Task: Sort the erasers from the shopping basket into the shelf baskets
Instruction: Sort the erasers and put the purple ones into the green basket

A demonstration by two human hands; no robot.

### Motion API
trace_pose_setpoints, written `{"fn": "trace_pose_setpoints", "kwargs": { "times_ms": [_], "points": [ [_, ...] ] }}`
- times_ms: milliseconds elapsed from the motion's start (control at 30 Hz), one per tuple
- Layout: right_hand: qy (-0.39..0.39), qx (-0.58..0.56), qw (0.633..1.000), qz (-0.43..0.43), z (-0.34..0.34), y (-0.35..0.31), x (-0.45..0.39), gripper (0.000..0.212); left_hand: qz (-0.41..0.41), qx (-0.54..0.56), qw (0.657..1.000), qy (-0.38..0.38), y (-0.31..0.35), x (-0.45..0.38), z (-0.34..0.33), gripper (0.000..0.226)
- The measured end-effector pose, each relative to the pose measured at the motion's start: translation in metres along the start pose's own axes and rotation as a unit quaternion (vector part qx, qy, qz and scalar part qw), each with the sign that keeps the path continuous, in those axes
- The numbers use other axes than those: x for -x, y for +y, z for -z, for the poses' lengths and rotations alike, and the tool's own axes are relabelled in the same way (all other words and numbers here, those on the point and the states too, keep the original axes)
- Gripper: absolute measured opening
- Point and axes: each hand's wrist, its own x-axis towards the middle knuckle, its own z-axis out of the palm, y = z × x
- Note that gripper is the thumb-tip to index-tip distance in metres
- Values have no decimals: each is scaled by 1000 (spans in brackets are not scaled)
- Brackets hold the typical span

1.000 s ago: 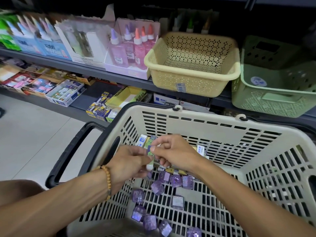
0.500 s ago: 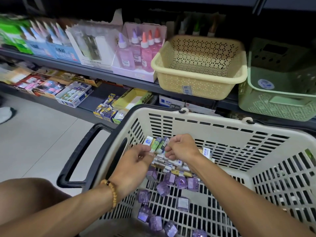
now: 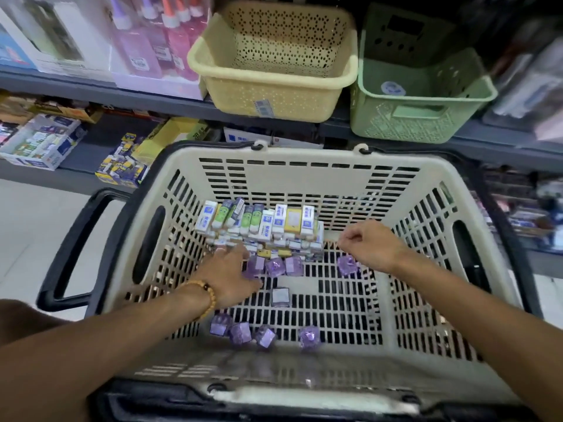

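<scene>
The erasers are all in the shopping basket (image 3: 432, 190): a stack of wrapped erasers (image 3: 259, 226) stands against its far wall, and purple cubes (image 3: 275, 265) lie loose on the slatted floor, some just beyond your left fingertips, one under your right wrist, a row nearer you. Your left hand (image 3: 227, 277) lies flat with fingers spread, tips touching the foot of the stack and the nearest cube, clamped on nothing. Your right hand (image 3: 370, 243) hovers beside the stack, fingers curled together in a loose pinch; you seem to hold nothing, though I cannot tell for sure. The yellow basket (image 3: 274, 95) and green basket (image 3: 423, 117) on the shelf beyond both hands look empty, so you are likely at the picking stage. Next, close your left fingers on one kind, lift clear of the rim, and choose one shelf basket for that kind.
</scene>
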Motion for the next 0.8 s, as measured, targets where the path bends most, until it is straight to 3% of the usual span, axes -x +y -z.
{"fn": "trace_pose_setpoints", "kwargs": {
  "times_ms": [67,133,333,467,533,600,667,733,800],
  "points": [
    [-25,71,997,-27,-4,12,0,18,13,-59,998,-16,-4,-10,-10,72],
    [-57,132,989,-35,-13,18,-6,39,13,-67,997,-36,-9,-18,-18,82],
    [-157,145,977,8,-51,24,-13,45,-84,-94,991,-43,-15,-20,-29,70],
    [-106,211,965,116,-60,16,-15,60,-106,-148,983,34,-15,-25,-33,75],
    [-115,247,951,143,-68,10,-18,69,-113,-162,980,12,-13,-30,-38,94],
    [-149,261,944,135,-77,6,-19,77,-123,-172,977,-12,-9,-33,-42,99],
    [-170,246,945,132,-82,5,-18,74,-143,-156,977,-21,-7,-35,-48,88],
    [-186,230,944,145,-79,7,-19,54,-165,-145,975,-33,-6,-35,-51,80],
    [-219,213,942,140,-73,14,-21,38,-155,-146,976,-37,-4,-36,-54,90]
  ]
}}
